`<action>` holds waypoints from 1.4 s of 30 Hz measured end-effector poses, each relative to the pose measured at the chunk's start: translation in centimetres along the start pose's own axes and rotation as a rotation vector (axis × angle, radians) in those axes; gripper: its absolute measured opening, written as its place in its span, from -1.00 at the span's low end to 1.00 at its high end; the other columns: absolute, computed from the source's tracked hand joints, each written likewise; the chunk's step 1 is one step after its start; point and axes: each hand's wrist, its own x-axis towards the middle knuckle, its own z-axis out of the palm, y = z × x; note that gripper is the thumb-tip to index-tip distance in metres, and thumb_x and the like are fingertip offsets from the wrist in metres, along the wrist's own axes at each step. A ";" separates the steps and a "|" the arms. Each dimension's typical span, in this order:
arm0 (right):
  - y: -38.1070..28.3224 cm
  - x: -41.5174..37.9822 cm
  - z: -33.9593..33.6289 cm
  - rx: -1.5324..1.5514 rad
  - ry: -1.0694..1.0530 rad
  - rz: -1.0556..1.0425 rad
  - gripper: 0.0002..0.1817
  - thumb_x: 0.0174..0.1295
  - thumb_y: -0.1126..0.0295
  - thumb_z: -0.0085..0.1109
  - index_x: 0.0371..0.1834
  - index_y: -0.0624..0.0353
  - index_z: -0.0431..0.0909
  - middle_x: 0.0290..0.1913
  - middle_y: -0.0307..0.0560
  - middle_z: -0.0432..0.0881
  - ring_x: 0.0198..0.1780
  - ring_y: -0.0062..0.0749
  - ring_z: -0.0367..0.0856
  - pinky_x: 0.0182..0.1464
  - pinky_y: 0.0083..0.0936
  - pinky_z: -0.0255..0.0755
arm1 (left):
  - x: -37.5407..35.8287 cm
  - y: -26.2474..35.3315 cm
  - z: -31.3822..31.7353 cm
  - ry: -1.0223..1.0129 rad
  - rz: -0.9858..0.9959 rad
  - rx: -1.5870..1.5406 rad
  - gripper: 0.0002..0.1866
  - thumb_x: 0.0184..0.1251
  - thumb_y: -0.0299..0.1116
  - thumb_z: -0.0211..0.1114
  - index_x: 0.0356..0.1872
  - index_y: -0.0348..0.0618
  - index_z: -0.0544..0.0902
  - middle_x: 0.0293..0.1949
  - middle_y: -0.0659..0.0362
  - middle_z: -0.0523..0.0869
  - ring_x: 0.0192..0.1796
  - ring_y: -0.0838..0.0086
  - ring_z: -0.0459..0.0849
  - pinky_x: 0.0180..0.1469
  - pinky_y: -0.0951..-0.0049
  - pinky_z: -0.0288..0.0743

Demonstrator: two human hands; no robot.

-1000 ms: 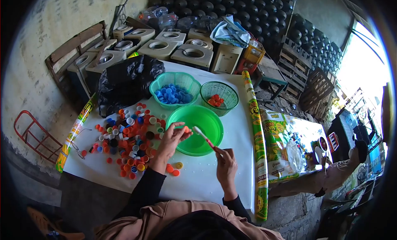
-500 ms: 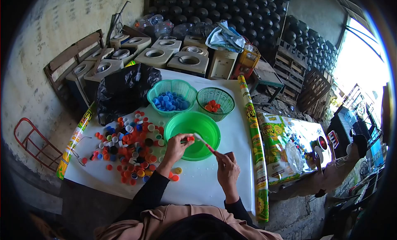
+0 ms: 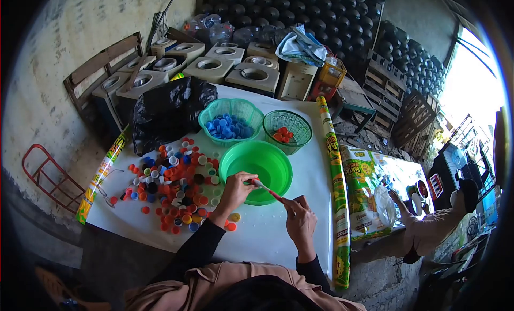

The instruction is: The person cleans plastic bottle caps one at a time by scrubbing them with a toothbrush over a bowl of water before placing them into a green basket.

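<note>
My left hand (image 3: 238,193) pinches a small red bottle cap (image 3: 255,181) over the near side of a bright green basin (image 3: 278,163). My right hand (image 3: 301,219) grips a red and white toothbrush (image 3: 274,195), its head reaching to the cap at my left fingertips. Fingers partly hide the cap and the bristles. Left of the basin spreads a heap of mixed loose bottle caps (image 3: 174,190), mostly red and orange. Behind it, a teal basket (image 3: 210,107) contains blue caps (image 3: 229,127), and a darker green basket (image 3: 296,122) has a few red caps (image 3: 282,134).
A black plastic bag (image 3: 171,113) lies at the table's back left. Rolled printed plastic (image 3: 336,188) runs along the right edge of the white tabletop (image 3: 278,230). At right, another person (image 3: 428,230) works by a second table. Old dispensers (image 3: 251,78) stand behind.
The view has shifted slightly, moving the scene right. My left hand and the toothbrush head have come closer together, and the cap is now more covered by fingers.
</note>
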 end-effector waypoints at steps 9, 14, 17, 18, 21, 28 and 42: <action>1.1 1.3 1.6 -0.059 0.051 -0.027 -0.81 0.33 0.44 0.24 -0.10 -0.07 0.81 -0.27 -0.22 0.61 -0.36 -0.20 0.68 -0.38 -0.28 0.47 | 0.4 0.0 -0.5 0.040 -0.006 0.143 -0.63 0.19 -0.50 0.51 0.03 -0.38 0.72 -0.20 -0.08 0.73 -0.21 0.16 0.76 -0.14 0.30 0.62; 2.1 3.6 3.4 -0.155 0.038 -0.128 -0.80 0.30 0.44 0.27 -0.09 -0.06 0.82 -0.27 -0.20 0.63 -0.39 -0.20 0.67 -0.37 -0.27 0.45 | 1.1 -0.5 -0.5 0.000 0.028 0.270 -0.67 0.19 -0.56 0.47 -0.02 -0.43 0.70 -0.18 -0.10 0.71 -0.16 0.08 0.73 -0.09 0.23 0.60; 0.5 4.3 1.9 -0.095 0.011 -0.036 -0.83 0.32 0.42 0.26 -0.12 -0.04 0.81 -0.28 -0.18 0.62 -0.41 -0.16 0.66 -0.39 -0.25 0.43 | 1.9 -1.0 -0.9 -0.010 0.046 0.325 -0.73 0.18 -0.58 0.45 -0.09 -0.45 0.68 -0.20 -0.11 0.71 -0.13 0.03 0.71 -0.05 0.19 0.58; 0.4 4.2 1.7 -0.074 -0.001 -0.048 -0.83 0.32 0.41 0.26 -0.12 -0.04 0.81 -0.28 -0.18 0.62 -0.41 -0.16 0.66 -0.40 -0.25 0.43 | 2.0 -1.2 -0.9 -0.019 0.048 0.335 -0.74 0.18 -0.59 0.45 -0.11 -0.45 0.68 -0.20 -0.11 0.70 -0.12 0.02 0.71 -0.04 0.18 0.58; 0.9 2.8 1.6 -0.060 -0.006 -0.051 -0.84 0.35 0.39 0.25 -0.12 -0.05 0.81 -0.28 -0.18 0.63 -0.41 -0.16 0.66 -0.41 -0.26 0.42 | 2.3 -0.7 -1.0 -0.014 0.087 0.336 -0.76 0.18 -0.59 0.44 -0.13 -0.44 0.67 -0.22 -0.11 0.69 -0.10 0.01 0.69 -0.03 0.16 0.57; 2.0 0.4 1.0 -0.040 0.037 0.029 -0.82 0.32 0.44 0.27 -0.11 -0.07 0.80 -0.26 -0.20 0.63 -0.37 -0.17 0.69 -0.41 -0.27 0.44 | 4.1 -1.1 -0.3 -0.039 0.173 0.400 -0.79 0.20 -0.57 0.41 -0.14 -0.41 0.68 -0.26 -0.10 0.65 -0.12 0.00 0.67 -0.05 0.12 0.56; 3.3 -0.9 1.9 0.014 0.092 0.048 -0.85 0.33 0.36 0.31 -0.08 -0.10 0.79 -0.26 -0.18 0.64 -0.35 -0.21 0.68 -0.36 -0.29 0.48 | 15.6 1.5 2.4 0.269 0.311 0.315 -0.61 0.14 -0.56 0.47 0.04 -0.36 0.68 -0.05 -0.10 0.69 0.03 -0.03 0.65 0.12 0.13 0.53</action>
